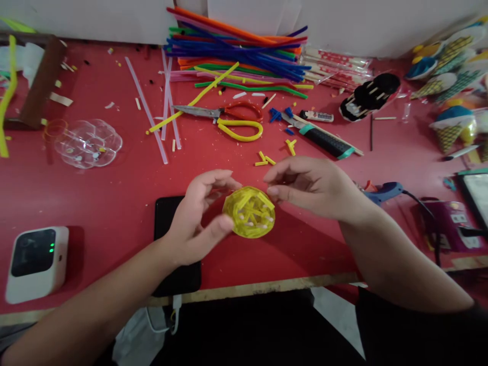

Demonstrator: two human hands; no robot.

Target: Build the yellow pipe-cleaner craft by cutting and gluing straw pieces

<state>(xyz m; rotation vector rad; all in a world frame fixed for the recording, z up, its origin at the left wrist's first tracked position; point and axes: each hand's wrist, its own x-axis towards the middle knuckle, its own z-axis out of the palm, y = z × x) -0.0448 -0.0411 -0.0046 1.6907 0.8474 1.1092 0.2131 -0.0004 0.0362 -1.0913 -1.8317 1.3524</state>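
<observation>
A round yellow piece made of short straw bits (249, 212) is held just above the red table (114, 203). My left hand (198, 216) grips its left side, thumb under the rim and fingers curled over the top. My right hand (308, 185) pinches its upper right edge with thumb and fingertips. Loose yellow straw bits (267, 158) lie just beyond the hands.
A pile of coloured straws (236, 56) lies at the back, scissors (224, 114) and a utility knife (324, 140) in front of it. A black phone (168, 223) lies under my left wrist. A clear plastic tray (88, 143), a white device (36, 262) and a glue gun (385, 192) surround the hands.
</observation>
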